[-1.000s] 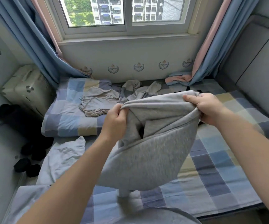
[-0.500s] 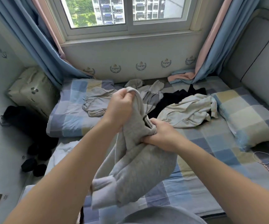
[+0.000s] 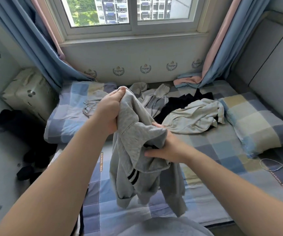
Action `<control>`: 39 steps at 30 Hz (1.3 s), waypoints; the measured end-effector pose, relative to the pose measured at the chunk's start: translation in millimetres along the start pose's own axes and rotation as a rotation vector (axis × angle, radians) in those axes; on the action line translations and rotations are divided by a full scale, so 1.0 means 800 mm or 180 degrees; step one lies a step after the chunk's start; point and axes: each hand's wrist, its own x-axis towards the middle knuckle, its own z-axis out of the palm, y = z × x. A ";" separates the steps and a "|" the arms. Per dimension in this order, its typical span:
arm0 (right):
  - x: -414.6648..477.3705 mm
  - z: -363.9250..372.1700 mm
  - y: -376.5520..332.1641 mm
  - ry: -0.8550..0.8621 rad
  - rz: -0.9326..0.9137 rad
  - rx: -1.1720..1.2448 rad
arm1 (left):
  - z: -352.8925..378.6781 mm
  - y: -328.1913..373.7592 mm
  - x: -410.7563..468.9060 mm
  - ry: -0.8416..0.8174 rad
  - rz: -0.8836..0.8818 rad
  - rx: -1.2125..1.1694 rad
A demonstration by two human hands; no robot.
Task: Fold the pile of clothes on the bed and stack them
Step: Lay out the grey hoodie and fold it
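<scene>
Bed (image 3: 205,167) w/ a blue-and-yellow checked sheet fills the room below a window (image 3: 134,12), blue curtains either side. Both bare forearms reach fwd over it.

Left hand (image 3: 111,111) is raised, back of the hand turned left, fingers and thumb curled tight in a fist round a bunched top edge of the grey sweatshirt (image 3: 134,150). A bit of cloth pokes out above the fist.

Right hand (image 3: 168,149) sits lower and to the right of the left one, wrist approx level. Its thumb is on the far side of a fold and its fingers stretch leftwards on the near side, so the fold is pinched btwn them.

Sweatshirt hangs from both hands in front of the person. Black stripes show on a part just below the right hand's fingers; cuffs and hem dangle lower. Can't tell if they touch the sheet.

Beyond the right hand, on the bed: crumpled cream shirt (image 3: 193,118), w/ a black garment (image 3: 179,103) just behind and partly under it. Beyond the left hand a pale beige garment (image 3: 154,96) sprawls twd the wall.

Left pillow (image 3: 69,113) lies beside the left hand's outer side. Right pillow (image 3: 259,123) is well apart from the right hand, further right. Thin cable (image 3: 273,166) loops on the sheet right of the right forearm.
</scene>
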 end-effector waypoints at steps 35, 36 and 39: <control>0.004 -0.035 0.025 0.0940 0.0769 -0.0440 | -0.017 -0.067 -0.003 -0.0642 0.0408 0.1477; 0.003 -0.034 0.026 0.0887 0.0810 -0.0332 | -0.026 -0.067 0.001 -0.0550 0.0435 0.1563; -0.002 -0.046 0.018 0.1153 0.0733 -0.0267 | -0.047 -0.067 0.010 -0.0399 0.0928 0.2637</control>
